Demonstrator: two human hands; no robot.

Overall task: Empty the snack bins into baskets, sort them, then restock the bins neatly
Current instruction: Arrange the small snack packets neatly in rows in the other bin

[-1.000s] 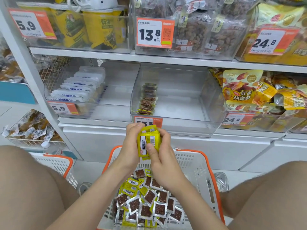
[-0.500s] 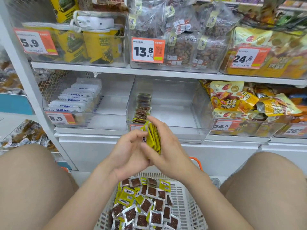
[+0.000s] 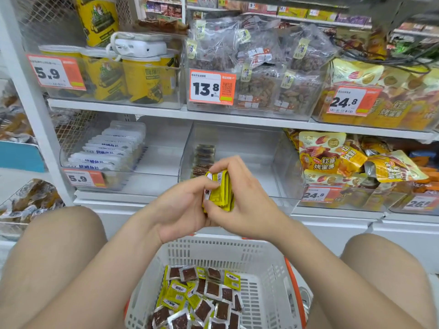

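A stack of small yellow snack packets (image 3: 219, 192) is held upright between both hands, just in front of the middle clear bin (image 3: 280, 162). My left hand (image 3: 180, 207) pinches the stack's left face with thumb and fingers. My right hand (image 3: 247, 198) curls round it from the right and top. Inside the bin, a short row of brown packets (image 3: 204, 156) stands at the left. Below, the white basket (image 3: 213, 250) with orange handles holds several loose yellow and brown packets (image 3: 202, 298).
The left clear bin (image 3: 164, 143) holds a row of white packets (image 3: 111, 148). The right bin holds yellow sweet-potato bags (image 3: 332, 157). The upper shelf carries yellow tubs (image 3: 142, 77) and nut bags (image 3: 259, 62). My knees flank the basket.
My view tilted up and the hands rose with the yellow stack toward the middle bin. The stack turned from flat-facing to edge-on between both hands.
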